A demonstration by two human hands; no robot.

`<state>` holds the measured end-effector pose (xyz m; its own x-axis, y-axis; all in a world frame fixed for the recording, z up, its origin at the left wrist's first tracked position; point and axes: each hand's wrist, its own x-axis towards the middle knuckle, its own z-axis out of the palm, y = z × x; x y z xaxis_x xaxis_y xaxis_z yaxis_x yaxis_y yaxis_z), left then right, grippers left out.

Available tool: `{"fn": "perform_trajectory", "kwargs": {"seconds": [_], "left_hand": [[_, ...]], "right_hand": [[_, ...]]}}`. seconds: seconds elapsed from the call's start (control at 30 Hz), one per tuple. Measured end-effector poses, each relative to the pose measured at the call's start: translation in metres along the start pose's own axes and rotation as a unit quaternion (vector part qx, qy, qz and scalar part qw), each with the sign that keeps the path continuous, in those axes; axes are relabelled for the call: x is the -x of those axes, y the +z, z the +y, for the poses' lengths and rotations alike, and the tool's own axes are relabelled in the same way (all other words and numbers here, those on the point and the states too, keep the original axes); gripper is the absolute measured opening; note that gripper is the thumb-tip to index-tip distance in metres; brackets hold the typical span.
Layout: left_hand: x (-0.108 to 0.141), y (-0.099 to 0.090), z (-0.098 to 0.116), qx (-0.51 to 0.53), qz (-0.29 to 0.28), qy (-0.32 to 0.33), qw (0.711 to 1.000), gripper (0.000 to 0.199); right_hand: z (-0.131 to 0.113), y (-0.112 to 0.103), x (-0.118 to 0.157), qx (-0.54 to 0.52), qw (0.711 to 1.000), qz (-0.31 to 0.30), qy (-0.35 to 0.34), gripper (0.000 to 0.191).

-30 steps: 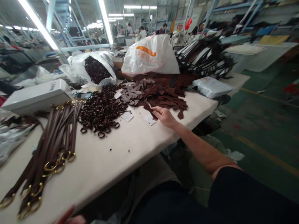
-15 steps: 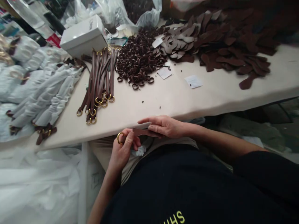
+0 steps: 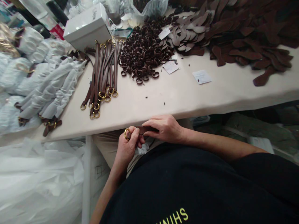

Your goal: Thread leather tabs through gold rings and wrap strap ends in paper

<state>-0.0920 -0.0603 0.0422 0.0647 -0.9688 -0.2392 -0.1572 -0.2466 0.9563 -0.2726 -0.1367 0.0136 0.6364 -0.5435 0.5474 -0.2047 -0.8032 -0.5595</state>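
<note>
Between my hands, just off the table's front edge, is a brown leather strap piece with a gold ring at its left end. My left hand is closed on the ring end, thumb on top of the leather. My right hand pinches the strap farther right, its fingers over the top and the thumb below, hiding that end. A small white crumpled scrap shows beneath my left hand, over the lap.
Finished-looking straps with gold rings lie left on the table. Behind are a heap of small leather loops, leather cut-outs, paper slips and a white box. Wrapped straps are at far left.
My right hand has slid left along the strap, closer to my left hand, and its raised fingers have closed down onto the leather. The view has shifted slightly.
</note>
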Motion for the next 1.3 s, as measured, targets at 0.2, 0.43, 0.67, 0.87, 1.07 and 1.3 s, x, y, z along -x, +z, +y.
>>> {"fn": "perform_trajectory", "kwargs": {"seconds": [0.2,0.43,0.67,0.87,1.07,1.3], "left_hand": [[0.0,0.002,-0.001,0.003,-0.006,0.001,1.0,0.04],[-0.001,0.0,-0.012,0.097,-0.002,0.0,0.995,0.049],[-0.005,0.001,-0.028,0.076,-0.052,0.02,0.996,0.067],[-0.001,0.004,-0.02,0.012,0.002,0.046,0.999,0.029],[0.004,0.006,-0.018,-0.098,0.054,0.065,0.992,0.037],[0.003,-0.004,-0.027,-0.19,0.139,0.139,0.962,0.037]], "right_hand": [[0.0,0.002,-0.002,0.04,0.997,0.03,-0.06,0.023],[-0.002,-0.006,-0.008,-0.096,0.994,0.041,0.045,0.012],[-0.017,0.012,-0.023,-0.168,0.985,-0.001,0.049,0.011],[-0.013,0.02,-0.03,-0.158,0.977,0.04,0.137,0.01],[-0.006,0.019,-0.031,-0.181,0.961,0.033,0.206,0.012],[-0.007,0.018,-0.034,-0.171,0.966,0.031,0.191,0.011]]}}
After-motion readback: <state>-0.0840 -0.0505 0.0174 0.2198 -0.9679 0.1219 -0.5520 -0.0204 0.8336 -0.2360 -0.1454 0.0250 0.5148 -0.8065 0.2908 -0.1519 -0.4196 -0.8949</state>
